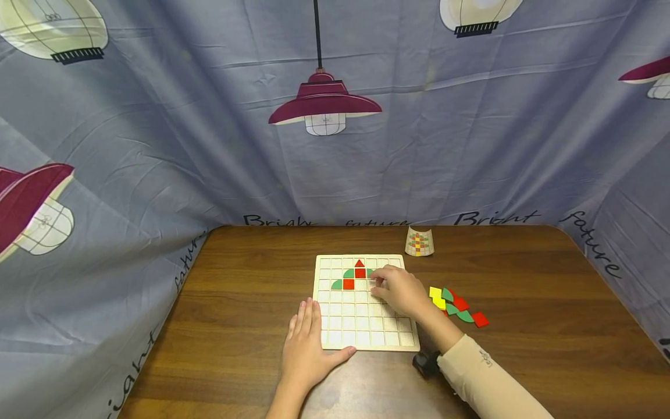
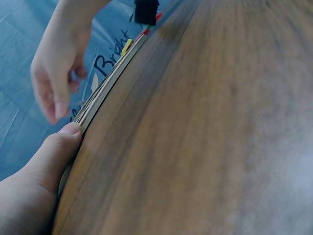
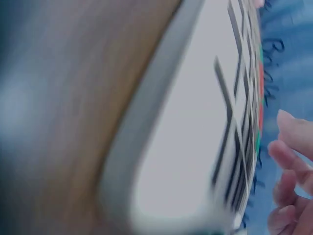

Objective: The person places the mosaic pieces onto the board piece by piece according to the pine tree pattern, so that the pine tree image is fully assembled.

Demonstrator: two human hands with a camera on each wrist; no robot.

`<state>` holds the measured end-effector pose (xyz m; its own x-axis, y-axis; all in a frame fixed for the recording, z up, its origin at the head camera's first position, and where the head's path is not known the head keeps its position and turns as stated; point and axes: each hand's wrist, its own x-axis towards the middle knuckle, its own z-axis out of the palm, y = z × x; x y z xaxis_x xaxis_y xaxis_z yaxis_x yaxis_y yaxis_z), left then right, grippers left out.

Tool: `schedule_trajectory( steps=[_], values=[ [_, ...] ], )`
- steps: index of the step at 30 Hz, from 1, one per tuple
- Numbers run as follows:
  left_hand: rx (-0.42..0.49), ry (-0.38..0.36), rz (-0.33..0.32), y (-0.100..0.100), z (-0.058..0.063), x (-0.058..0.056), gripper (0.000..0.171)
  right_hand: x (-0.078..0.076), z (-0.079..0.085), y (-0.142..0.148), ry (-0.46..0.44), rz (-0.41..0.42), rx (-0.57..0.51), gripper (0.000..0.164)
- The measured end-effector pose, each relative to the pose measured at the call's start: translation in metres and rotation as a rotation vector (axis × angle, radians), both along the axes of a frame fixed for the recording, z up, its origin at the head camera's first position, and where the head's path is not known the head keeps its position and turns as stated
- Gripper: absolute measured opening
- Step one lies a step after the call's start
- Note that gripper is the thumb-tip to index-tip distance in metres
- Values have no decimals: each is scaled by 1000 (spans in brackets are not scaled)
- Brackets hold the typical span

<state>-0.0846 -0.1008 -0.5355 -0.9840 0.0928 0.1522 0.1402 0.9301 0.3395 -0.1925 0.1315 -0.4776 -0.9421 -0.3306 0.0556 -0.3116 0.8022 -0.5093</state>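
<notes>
A pale gridded board (image 1: 361,317) is laid flat on the brown worktop (image 1: 251,279), directly under both hands. A few red and green pieces (image 1: 352,277) are seated in its far rows, just beyond the fingertips of the right hand (image 1: 400,290). That hand is held over the board's right-hand part with its fingers loosely bent towards those pieces; whether anything is pinched between them cannot be told, since the fingertips are hidden in the head view and blurred in the right wrist view. The left hand (image 1: 305,343) is laid flat and relaxed at the board's near left corner, with its fingers stretched along the left edge and its thumb pressed against the near edge, as is also shown in the left wrist view (image 2: 58,152).

To the right of the right hand, a loose cluster of yellow, green and red pieces (image 1: 456,305) is spread on the worktop, near the board but apart from it. Beyond that hand, past the board's far right corner, a small curved card with a checked pattern (image 1: 420,242) is stood upright. A blue cloth printed with lamps (image 1: 324,110) is hung around the worktop on three sides.
</notes>
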Motion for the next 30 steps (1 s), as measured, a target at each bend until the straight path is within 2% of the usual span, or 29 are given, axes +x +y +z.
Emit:
schedule_trajectory(
  steps=[7,15,20,24,30],
  values=[
    [0,-2,5,-1,0,1,126,6,6,59,-44,-39,43,39],
    [-7,10,13,-1,-2,1,126,8,0,113,-96,-87,83,49],
    [-4,-1,7,0,-1,0,126,11,-5,126,-113,-78,73,42],
    [-3,-8,6,0,0,0,126,12,-8,131,-112,-79,26,32],
    [-3,-16,4,1,0,0,126,8,-12,132,-94,-72,-34,26]
  ],
)
